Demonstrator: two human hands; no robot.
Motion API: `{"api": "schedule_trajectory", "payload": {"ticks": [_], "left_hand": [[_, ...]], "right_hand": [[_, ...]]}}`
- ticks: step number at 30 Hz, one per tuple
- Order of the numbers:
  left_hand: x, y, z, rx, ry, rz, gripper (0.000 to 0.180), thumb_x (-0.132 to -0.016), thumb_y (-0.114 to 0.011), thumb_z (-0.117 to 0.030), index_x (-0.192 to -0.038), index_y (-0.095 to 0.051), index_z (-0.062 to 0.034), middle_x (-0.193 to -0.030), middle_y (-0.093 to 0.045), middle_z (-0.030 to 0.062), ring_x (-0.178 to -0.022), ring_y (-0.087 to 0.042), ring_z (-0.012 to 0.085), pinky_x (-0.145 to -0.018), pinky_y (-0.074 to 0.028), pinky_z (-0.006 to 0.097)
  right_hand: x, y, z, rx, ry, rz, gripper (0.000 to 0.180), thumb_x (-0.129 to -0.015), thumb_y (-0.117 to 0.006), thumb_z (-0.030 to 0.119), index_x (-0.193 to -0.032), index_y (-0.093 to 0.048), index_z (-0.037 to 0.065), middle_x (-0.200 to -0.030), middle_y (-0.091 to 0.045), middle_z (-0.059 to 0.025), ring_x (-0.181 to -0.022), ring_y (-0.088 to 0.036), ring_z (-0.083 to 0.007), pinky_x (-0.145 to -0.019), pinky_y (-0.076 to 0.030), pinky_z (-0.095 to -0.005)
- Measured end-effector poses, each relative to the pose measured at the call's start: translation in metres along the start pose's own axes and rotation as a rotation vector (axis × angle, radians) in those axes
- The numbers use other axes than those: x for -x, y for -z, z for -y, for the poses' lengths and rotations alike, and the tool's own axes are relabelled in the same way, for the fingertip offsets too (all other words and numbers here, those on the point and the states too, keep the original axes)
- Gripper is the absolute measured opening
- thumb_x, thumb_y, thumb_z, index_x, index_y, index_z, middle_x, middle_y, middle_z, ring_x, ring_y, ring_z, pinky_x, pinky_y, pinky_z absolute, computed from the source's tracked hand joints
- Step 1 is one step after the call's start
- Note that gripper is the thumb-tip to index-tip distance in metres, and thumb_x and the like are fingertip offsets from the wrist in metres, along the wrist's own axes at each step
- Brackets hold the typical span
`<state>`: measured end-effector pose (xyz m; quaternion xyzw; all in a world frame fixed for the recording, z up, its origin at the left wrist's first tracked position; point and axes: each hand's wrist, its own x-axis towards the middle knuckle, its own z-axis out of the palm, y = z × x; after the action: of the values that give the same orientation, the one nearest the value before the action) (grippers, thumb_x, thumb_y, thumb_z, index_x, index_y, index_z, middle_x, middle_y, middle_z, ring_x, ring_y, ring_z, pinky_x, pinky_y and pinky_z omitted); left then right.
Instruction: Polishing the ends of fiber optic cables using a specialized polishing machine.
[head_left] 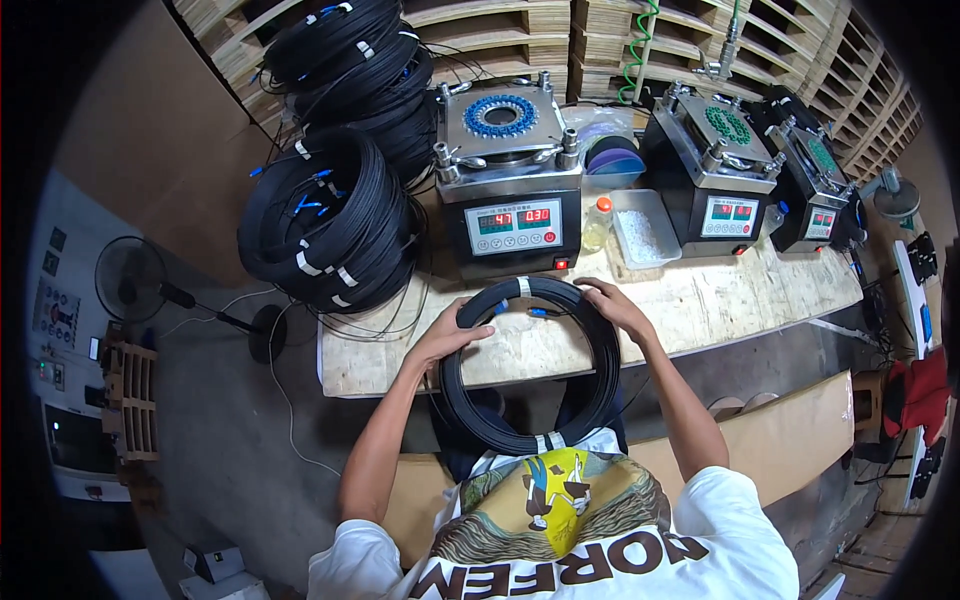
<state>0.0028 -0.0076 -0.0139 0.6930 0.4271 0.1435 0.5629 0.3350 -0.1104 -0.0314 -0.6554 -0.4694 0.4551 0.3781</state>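
Observation:
A coil of thin black cable leans up from my lap over the front edge of the workbench. White tape bands bind it at top and bottom. Blue connectors on the cable ends show inside the ring, near its top. My left hand grips the upper left of the coil, thumb on the inner side. At the upper right, my right hand holds the coil's outer side with bent fingers, partly hidden behind it.
On the wooden bench stand piled black cable coils at the left. A polishing machine with lit red digits is straight ahead, two more to its right. Between them are an orange-capped bottle and a white tray. A fan stands left.

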Motion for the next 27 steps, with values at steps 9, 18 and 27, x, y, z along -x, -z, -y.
{"api": "schedule_trajectory", "payload": {"ticks": [9,18,27], "left_hand": [[-0.014,-0.009,0.025,-0.071,-0.082,-0.077,0.078,-0.071,-0.083,-0.009,-0.142,-0.05,-0.0043,-0.125,-0.065,0.014,-0.109,-0.064,0.0236,-0.096,-0.05,0.035],[-0.01,-0.01,0.012,-0.254,-0.081,-0.19,0.063,-0.075,-0.068,-0.009,-0.137,-0.058,-0.0133,-0.113,-0.07,0.0211,-0.104,-0.069,0.0345,-0.089,-0.053,0.039],[-0.012,-0.008,0.004,-0.252,0.013,-0.15,0.062,-0.075,-0.067,-0.01,-0.137,-0.059,-0.0142,-0.111,-0.07,0.0218,-0.1,-0.07,0.0348,-0.087,-0.053,0.041]], "right_hand": [[0.004,-0.028,-0.002,0.47,0.298,-0.097,0.091,-0.072,-0.078,0.01,-0.151,-0.033,0.022,-0.097,-0.07,-0.0255,-0.091,-0.068,-0.0439,-0.076,-0.055,-0.0493],[0.025,-0.035,0.035,0.729,0.195,-0.139,0.091,-0.078,-0.079,0.021,-0.154,-0.029,0.023,-0.107,-0.066,-0.0226,-0.089,-0.066,-0.0442,-0.078,-0.053,-0.0503],[0.018,-0.042,0.039,0.869,0.664,-0.286,0.036,-0.09,-0.068,0.017,-0.125,-0.064,0.014,-0.113,-0.058,-0.0129,-0.113,-0.054,-0.0305,-0.094,-0.043,-0.0437]]}}
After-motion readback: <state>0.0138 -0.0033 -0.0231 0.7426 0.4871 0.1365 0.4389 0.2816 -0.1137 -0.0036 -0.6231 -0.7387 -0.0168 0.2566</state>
